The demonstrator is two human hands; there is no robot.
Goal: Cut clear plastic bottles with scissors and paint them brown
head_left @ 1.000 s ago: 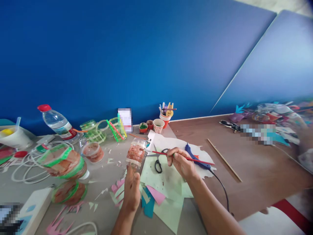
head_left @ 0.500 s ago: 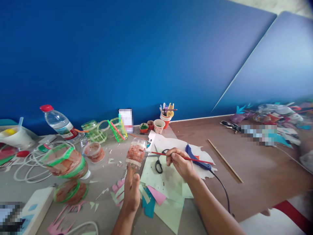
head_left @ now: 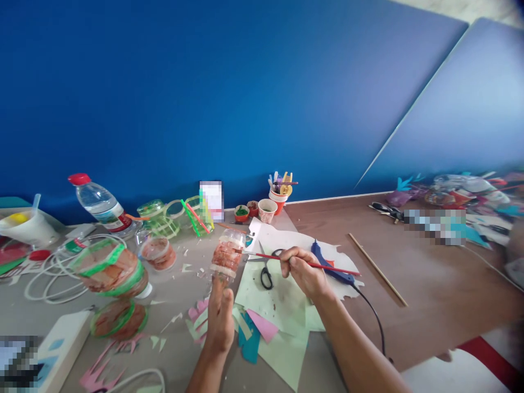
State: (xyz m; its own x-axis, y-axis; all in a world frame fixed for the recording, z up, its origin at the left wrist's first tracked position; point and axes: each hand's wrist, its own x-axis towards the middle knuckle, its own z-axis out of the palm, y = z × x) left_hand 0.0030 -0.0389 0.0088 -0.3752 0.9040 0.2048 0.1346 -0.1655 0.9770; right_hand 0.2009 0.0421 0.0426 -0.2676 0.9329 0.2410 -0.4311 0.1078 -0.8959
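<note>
My left hand (head_left: 221, 319) grips the lower end of a clear plastic bottle piece (head_left: 227, 257), which is coated with reddish-brown paint around its middle and has a pale band near the bottom. Some of its fingers are hidden behind the piece. Between the fingertips of my right hand (head_left: 302, 268) is a thin red paintbrush (head_left: 266, 256), its bristles touching the painted side of the plastic. Beneath the brush, black-handled scissors (head_left: 266, 277) lie on pale green paper (head_left: 270, 305). Just past my right hand rests a blue glue gun (head_left: 333, 268) with a black cord.
Small paint cups (head_left: 241, 213) and a cup of brushes (head_left: 278, 198) stand by the blue partition (head_left: 245, 109). Left are a water bottle (head_left: 102, 204), painted plastic pieces with green bands (head_left: 108, 267) and a white cable (head_left: 45, 273). A wooden stick (head_left: 376, 268) lies right. Paper scraps litter the table.
The brush tip has moved slightly left, from the right edge of the plastic piece onto its painted face. My left hand and the piece stay nearly still.
</note>
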